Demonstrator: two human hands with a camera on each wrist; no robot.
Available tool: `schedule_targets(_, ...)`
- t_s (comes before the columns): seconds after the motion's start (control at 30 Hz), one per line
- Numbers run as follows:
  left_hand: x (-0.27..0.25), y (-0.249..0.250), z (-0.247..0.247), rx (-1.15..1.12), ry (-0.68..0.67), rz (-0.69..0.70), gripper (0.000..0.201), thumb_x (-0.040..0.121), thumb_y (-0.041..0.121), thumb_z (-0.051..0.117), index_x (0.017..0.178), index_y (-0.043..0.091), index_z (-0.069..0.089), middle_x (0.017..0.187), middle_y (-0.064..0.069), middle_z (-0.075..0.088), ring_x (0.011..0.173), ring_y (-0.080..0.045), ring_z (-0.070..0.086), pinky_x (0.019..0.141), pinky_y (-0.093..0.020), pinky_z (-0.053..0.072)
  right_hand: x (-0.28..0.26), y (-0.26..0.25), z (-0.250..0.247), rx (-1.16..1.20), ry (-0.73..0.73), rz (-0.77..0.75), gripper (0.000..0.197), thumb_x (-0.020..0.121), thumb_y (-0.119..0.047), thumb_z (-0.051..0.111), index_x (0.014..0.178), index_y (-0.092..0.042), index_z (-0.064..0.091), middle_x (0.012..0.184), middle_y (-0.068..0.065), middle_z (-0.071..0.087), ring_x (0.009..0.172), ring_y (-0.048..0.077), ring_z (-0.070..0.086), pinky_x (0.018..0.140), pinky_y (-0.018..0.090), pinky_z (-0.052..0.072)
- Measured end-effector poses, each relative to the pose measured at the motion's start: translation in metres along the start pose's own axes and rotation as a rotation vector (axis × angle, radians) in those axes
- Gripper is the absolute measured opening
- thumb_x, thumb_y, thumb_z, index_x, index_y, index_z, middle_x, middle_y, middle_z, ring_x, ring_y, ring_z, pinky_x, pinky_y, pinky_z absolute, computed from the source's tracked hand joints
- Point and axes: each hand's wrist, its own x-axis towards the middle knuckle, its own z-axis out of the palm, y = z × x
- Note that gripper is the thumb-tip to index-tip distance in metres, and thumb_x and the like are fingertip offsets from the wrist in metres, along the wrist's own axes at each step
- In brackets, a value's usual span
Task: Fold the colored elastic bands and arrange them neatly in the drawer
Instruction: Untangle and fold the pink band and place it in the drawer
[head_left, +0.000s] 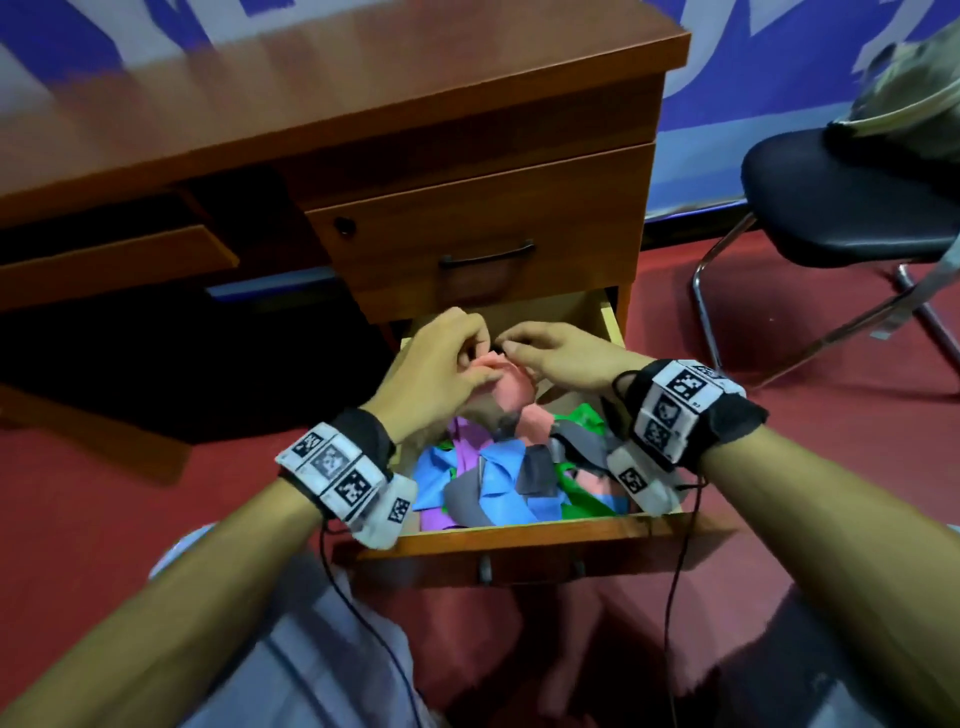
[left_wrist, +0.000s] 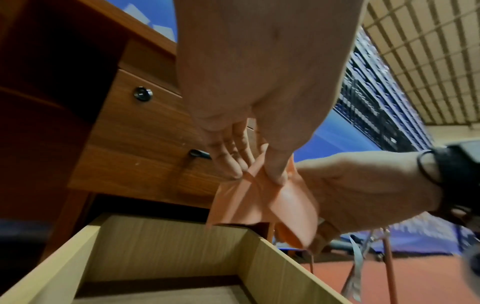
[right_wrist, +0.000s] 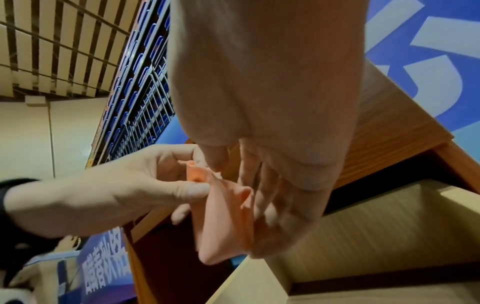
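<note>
A pink elastic band (head_left: 511, 395) hangs over the open lower drawer (head_left: 524, 535), held between both hands. My left hand (head_left: 441, 369) pinches its upper edge with thumb and fingers. My right hand (head_left: 550, 358) pinches the same edge from the right. In the left wrist view the pink band (left_wrist: 249, 201) droops in loose folds below my left fingers (left_wrist: 231, 160). In the right wrist view the pink band (right_wrist: 226, 218) drapes down with a curled top corner. A tangled heap of blue, purple, grey and green bands (head_left: 498, 478) fills the drawer's near half.
The shut upper drawer (head_left: 483, 234) with a dark handle sits just beyond my hands. A black chair (head_left: 852, 208) carrying a bag stands at the right on the red floor. The drawer's far end (left_wrist: 166, 253) shows bare pale wood.
</note>
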Motion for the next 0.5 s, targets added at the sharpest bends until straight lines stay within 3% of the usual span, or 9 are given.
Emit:
schedule_targets(0.1,-0.003,-0.004,0.001,-0.121,0.087,-0.078,0.023,0.083,0.012,0.08,0.083,0.01,0.056,0.091,-0.005,0.065,0.085,-0.019,0.062,0.078,-0.036,0.05,-0.007,0.0,0.006,0.103,-0.061,-0.068,0.022,0.104,-0.028,0.052,0.109,-0.016,0.07,0.08,-0.016,0.07,0.068,-0.007,0.06,0.065,0.012,0.046)
schedule_targets(0.2,0.002,-0.012,-0.001,-0.252,0.102,-0.147,0.026,0.086,0.014,0.079,0.084,0.014,0.053,0.085,0.004,0.071,0.079,-0.009,0.068,0.076,-0.034,0.054,-0.005,0.006,0.007,0.188,-0.058,-0.073,0.019,0.099,-0.031,0.061,0.108,-0.018,0.072,0.092,0.002,0.072,0.076,0.008,0.063,0.065,0.023,0.052)
schedule_targets(0.27,0.002,-0.016,0.004,-0.245,0.106,-0.166,0.029,0.087,0.019,0.078,0.083,0.018,0.05,0.078,0.01,0.064,0.069,-0.004,0.063,0.071,-0.032,0.053,-0.003,0.009,0.007,0.144,-0.01,-0.09,0.011,0.099,-0.025,0.063,0.101,-0.017,0.071,0.082,-0.001,0.069,0.068,0.009,0.06,0.058,0.024,0.049)
schedule_targets(0.4,0.007,-0.014,0.01,-0.268,0.163,-0.191,0.029,0.088,0.019,0.078,0.087,0.014,0.05,0.081,-0.003,0.064,0.071,-0.016,0.06,0.07,-0.037,0.053,0.0,0.012,0.004,0.07,0.183,-0.086,0.023,0.094,-0.029,0.07,0.083,-0.008,0.069,0.063,-0.003,0.06,0.052,0.005,0.052,0.051,0.019,0.041)
schedule_targets(0.5,0.01,-0.008,0.009,-0.321,0.164,-0.187,0.03,0.087,0.017,0.079,0.097,0.013,0.051,0.075,0.002,0.061,0.057,-0.001,0.05,0.057,-0.019,0.045,0.001,0.018,0.0,0.008,0.309,-0.053,0.037,0.089,-0.039,0.074,0.078,-0.004,0.068,0.064,-0.005,0.06,0.057,0.002,0.051,0.055,0.017,0.041)
